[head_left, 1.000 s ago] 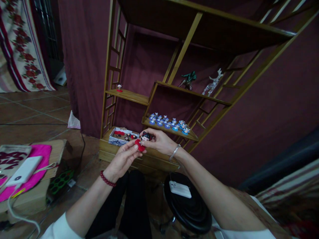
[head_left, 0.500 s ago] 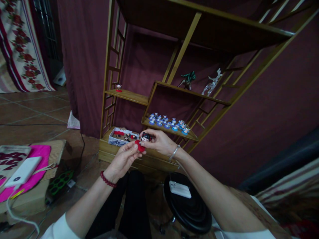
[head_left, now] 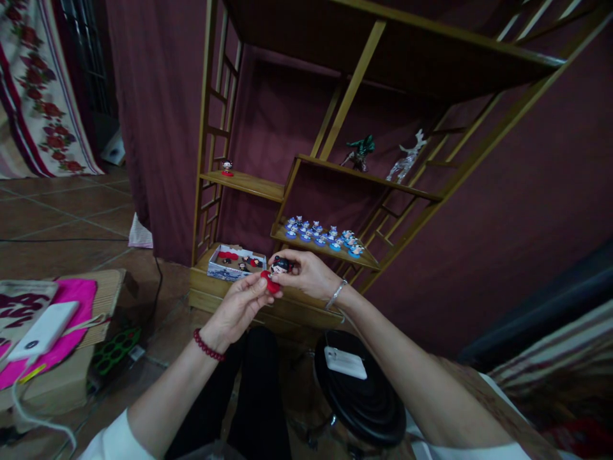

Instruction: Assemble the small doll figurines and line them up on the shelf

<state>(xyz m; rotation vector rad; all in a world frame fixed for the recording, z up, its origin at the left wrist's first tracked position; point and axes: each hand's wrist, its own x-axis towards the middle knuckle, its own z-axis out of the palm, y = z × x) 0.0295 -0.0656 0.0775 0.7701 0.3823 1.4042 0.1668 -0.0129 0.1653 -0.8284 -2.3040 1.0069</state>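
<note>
My right hand [head_left: 306, 271] is closed on a small doll figurine [head_left: 280, 264] with black hair and a pale face. Between the fingers of my left hand [head_left: 244, 303] is a round red base [head_left: 271, 282]. The figurine's lower end meets the base, though fingers partly cover the joint and I cannot tell whether they are fixed together. Just behind my hands, an open box [head_left: 225, 275] holds several figurine parts and red pieces. On the shelf at the left stands another little figurine [head_left: 227, 167] on a red base.
Several blue-and-white figurines [head_left: 320, 235] stand on the lower shelf [head_left: 330, 252]. Above them are a green statuette [head_left: 360, 152] and a clear deer ornament [head_left: 406, 157]. A black stool [head_left: 368, 409] bears a white phone-like object [head_left: 345, 363]. At left, a power bank [head_left: 45, 331] lies on pink material.
Both hands stay almost in place, still holding the figurine and red base together. The base has shifted very slightly; the view has moved a little.
</note>
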